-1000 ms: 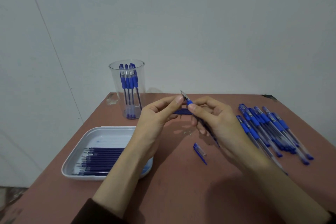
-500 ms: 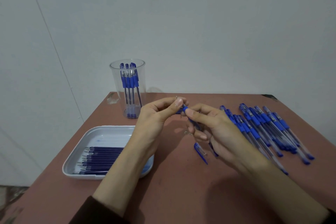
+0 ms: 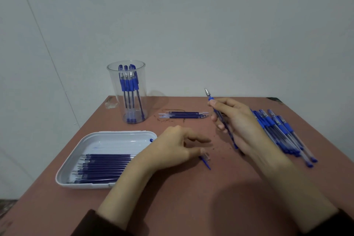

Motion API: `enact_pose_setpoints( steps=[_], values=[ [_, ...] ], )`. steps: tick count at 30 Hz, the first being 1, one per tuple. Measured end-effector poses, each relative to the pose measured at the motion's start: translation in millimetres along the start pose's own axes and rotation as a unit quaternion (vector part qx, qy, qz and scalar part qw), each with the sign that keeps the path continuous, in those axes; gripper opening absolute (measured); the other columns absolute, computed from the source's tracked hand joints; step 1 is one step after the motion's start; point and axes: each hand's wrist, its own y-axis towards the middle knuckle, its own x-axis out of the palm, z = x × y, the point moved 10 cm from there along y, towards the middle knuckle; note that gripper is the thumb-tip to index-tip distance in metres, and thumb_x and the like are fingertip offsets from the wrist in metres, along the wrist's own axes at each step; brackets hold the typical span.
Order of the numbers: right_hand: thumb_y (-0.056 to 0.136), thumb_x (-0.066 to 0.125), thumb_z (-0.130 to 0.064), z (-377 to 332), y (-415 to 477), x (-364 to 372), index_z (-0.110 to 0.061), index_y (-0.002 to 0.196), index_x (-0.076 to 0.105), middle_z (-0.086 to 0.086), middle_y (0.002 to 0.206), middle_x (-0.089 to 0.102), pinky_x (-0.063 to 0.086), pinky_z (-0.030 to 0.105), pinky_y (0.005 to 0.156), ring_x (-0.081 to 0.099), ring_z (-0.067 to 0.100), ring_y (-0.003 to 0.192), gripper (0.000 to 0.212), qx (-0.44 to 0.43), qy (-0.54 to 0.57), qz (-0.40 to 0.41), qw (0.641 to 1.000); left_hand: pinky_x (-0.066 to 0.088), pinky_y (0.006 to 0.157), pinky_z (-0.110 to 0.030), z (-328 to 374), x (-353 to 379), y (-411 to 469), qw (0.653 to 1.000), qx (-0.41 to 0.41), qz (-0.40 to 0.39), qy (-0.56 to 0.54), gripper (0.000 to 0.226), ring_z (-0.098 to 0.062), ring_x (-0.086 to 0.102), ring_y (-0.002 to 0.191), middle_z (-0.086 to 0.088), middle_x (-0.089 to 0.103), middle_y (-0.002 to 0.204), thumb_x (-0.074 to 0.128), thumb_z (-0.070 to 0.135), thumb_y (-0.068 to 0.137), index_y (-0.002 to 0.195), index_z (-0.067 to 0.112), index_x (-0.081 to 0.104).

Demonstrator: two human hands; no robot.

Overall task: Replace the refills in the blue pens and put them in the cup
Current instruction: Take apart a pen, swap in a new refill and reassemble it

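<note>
A blue plastic pen (image 3: 219, 115) is held in the right hand (image 3: 241, 126), its clear cap (image 3: 205, 159) touched by the left hand (image 3: 170, 147); the clear cup (image 3: 115, 92) beyond is barely filled.

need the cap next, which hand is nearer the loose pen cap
Left. The left hand has its thumb at the pen cap; the right hand, farther right, grips a pen.

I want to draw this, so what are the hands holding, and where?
The right hand grips a blue pen by its barrel. The left hand touches the pen cap; a grip cannot be told.
</note>
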Motion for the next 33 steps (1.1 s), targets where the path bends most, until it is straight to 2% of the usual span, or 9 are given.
enact_pose_setpoints(
  steps=[5, 9, 11, 13, 15, 18, 22, 26, 33],
  values=[
    [0.088, 0.065, -0.022, 0, -1, 0, 0.002, 0.102, 0.063, 0.002, 0.058, 0.058, 0.026, 0.024, 0.044, 0.040, 0.011, 0.041, 0.028, 0.003, -0.006, 0.001, 1.000, 0.046, 0.080, -0.019, 7, 13, 0, 0.996, 0.050, -0.045, 0.050, 0.015, -0.003, 0.059, 0.085, 0.009, 0.069, 0.094, 0.072, 0.022, 0.081, 0.095, 0.025, 0.073],
    [0.088, 0.067, -0.021, -13, -3, 3, -0.015, 0.086, 0.068, 0.004, 0.060, 0.059, 0.034, 0.023, 0.044, 0.043, 0.010, 0.045, 0.007, -0.070, -0.096, -0.008, 0.993, 0.041, 0.063, -0.009, -2, -18, 1, 0.997, 0.014, 0.082, 0.008, 0.011, 0.002, 0.055, 0.067, 0.013, 0.063, 0.070, 0.075, 0.020, 0.077, 0.078, 0.027, 0.067],
    [0.086, 0.069, -0.027, -28, -9, 5, -0.025, 0.086, 0.070, -0.003, 0.064, 0.061, 0.041, 0.022, 0.053, 0.047, 0.006, 0.053, 0.002, -0.173, -0.280, 0.006, 0.944, 0.044, 0.062, -0.012, -9, -40, -1, 0.985, -0.008, 0.167, -0.042, 0.014, 0.000, 0.055, 0.061, 0.011, 0.063, 0.069, 0.076, 0.017, 0.077, 0.076, 0.026, 0.066],
    [0.085, 0.069, -0.031, -36, -17, 12, -0.032, 0.088, 0.070, -0.012, 0.075, 0.066, 0.048, 0.031, 0.068, 0.056, 0.005, 0.069, 0.003, -0.244, -0.402, 0.012, 0.883, 0.049, 0.066, -0.022, -22, -56, -5, 0.965, -0.038, 0.228, -0.120, 0.017, -0.006, 0.055, 0.060, 0.009, 0.064, 0.067, 0.076, 0.014, 0.076, 0.074, 0.028, 0.067],
    [0.086, 0.067, -0.030, -37, -20, 16, -0.034, 0.092, 0.070, -0.016, 0.086, 0.068, 0.049, 0.037, 0.077, 0.059, 0.008, 0.083, 0.008, -0.258, -0.401, -0.006, 0.879, 0.051, 0.070, -0.029, -32, -64, -8, 0.951, -0.056, 0.253, -0.167, 0.020, -0.009, 0.055, 0.062, 0.010, 0.064, 0.066, 0.076, 0.012, 0.076, 0.077, 0.031, 0.069],
    [0.087, 0.065, -0.028, -36, -19, 18, -0.034, 0.096, 0.070, -0.017, 0.088, 0.067, 0.046, 0.036, 0.079, 0.054, 0.009, 0.084, 0.012, -0.260, -0.405, -0.015, 0.877, 0.050, 0.073, -0.030, -37, -67, -10, 0.946, -0.064, 0.257, -0.188, 0.018, -0.011, 0.057, 0.068, 0.009, 0.066, 0.069, 0.076, 0.013, 0.076, 0.080, 0.030, 0.071],
    [0.086, 0.066, -0.028, -35, -20, 20, -0.036, 0.093, 0.070, -0.014, 0.084, 0.067, 0.046, 0.038, 0.075, 0.053, 0.010, 0.081, 0.011, -0.270, -0.418, -0.023, 0.867, 0.050, 0.074, -0.023, -34, -67, -13, 0.950, -0.063, 0.253, -0.172, 0.019, -0.007, 0.059, 0.071, 0.009, 0.070, 0.077, 0.075, 0.013, 0.077, 0.081, 0.032, 0.071],
    [0.086, 0.066, -0.032, -31, -20, 25, -0.037, 0.094, 0.070, -0.012, 0.083, 0.066, 0.046, 0.038, 0.074, 0.051, 0.008, 0.082, 0.010, -0.273, -0.445, -0.031, 0.852, 0.046, 0.066, -0.011, -28, -65, -12, 0.957, -0.049, 0.239, -0.157, 0.021, 0.003, 0.055, 0.064, 0.015, 0.068, 0.082, 0.075, 0.013, 0.077, 0.082, 0.032, 0.071],
    [0.087, 0.065, -0.027, -22, -21, 32, -0.037, 0.100, 0.068, -0.011, 0.089, 0.064, 0.039, 0.013, 0.070, 0.057, 0.001, 0.083, 0.017, -0.223, -0.410, -0.066, 0.882, 0.050, 0.067, -0.017, -23, -58, -10, 0.962, -0.040, 0.218, -0.163, 0.014, -0.004, 0.062, 0.063, 0.009, 0.070, 0.074, 0.075, 0.015, 0.076, 0.087, 0.023, 0.074]
  ],
)
